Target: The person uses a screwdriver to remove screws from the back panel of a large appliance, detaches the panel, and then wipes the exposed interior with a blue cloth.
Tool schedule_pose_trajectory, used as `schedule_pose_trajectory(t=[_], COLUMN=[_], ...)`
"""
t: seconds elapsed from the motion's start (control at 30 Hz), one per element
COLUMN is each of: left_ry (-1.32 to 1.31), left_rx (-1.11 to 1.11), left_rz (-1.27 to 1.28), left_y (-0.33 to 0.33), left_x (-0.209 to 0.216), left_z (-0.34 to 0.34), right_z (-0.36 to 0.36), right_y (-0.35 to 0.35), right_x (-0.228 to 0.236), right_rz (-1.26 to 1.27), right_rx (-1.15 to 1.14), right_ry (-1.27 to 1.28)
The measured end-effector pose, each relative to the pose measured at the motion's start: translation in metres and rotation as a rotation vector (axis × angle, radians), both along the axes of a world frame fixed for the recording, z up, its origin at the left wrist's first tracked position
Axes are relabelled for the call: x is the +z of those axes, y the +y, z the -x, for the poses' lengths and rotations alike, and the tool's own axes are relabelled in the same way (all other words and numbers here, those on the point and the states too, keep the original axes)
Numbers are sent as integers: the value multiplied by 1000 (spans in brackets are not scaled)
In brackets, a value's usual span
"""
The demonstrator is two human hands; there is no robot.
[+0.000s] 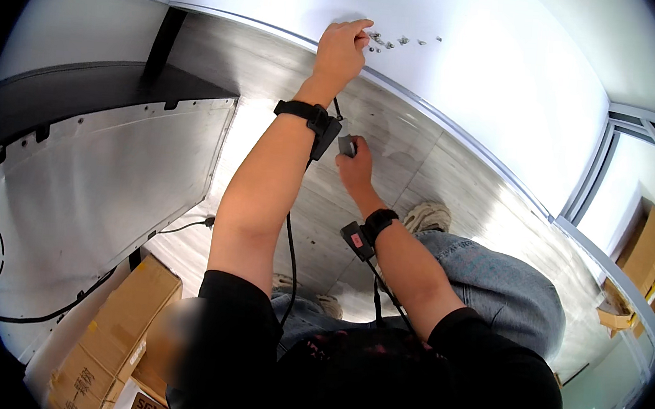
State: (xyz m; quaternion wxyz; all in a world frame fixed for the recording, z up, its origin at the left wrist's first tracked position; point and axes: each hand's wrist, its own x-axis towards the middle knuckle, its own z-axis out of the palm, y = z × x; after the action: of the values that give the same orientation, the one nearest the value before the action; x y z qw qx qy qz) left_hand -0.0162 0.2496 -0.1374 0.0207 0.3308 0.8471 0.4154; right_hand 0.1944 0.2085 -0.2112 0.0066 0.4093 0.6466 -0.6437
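My left hand (344,52) reaches over the near edge of a white tabletop (491,79). Its fingers are bent together beside several small metal screws (390,45); whether one is between the fingertips is too small to make out. Lower down, between the table edge and my body, my right hand (356,167) is closed around a grey handle-like tool (347,146). A thin dark shaft (338,109) shows just above it, partly behind my left wrist. Both wrists wear black straps with small boxes and cables.
A large metal cabinet (115,165) with a black top stands at left, cardboard boxes (113,334) below it. Grey plank flooring (402,133) lies under the table. More cardboard (641,260) leans at right behind a metal frame (615,262). Black cables hang by my arms.
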Motion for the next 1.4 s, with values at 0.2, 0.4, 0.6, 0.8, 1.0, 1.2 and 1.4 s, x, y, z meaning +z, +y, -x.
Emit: schedule_pose_trajectory(t=[0.2,0.4,0.6,0.8,1.0,1.2,1.4], left_ry=[-348,-502,-965,-1215,-1267,-1230,-1179], left_rx=[244,733,1160,1047,1076,1080,1203], left_rz=[-113,-382,-515,-843,-1055,-1059,-1047], left_y=[-58,-200,-302,-346,-387,-401,-393], left_x=[23,-2,-43,-60,-87,-100,-94], left_z=[-17,-56,-115,-137,-137,-124,-118], right_z=[6,14,5,-23,-16,-13,-17], right_y=[-19,-61,-110,-140,-156,-177,-184], right_x=[-8,2,-3,-19,5,18,-10], right_rz=[-85,16,45,142,473,462,420], right_rx=[114,348,728,768,715,691,779], right_ry=[4,-36,-87,-82,-226,-333,-291])
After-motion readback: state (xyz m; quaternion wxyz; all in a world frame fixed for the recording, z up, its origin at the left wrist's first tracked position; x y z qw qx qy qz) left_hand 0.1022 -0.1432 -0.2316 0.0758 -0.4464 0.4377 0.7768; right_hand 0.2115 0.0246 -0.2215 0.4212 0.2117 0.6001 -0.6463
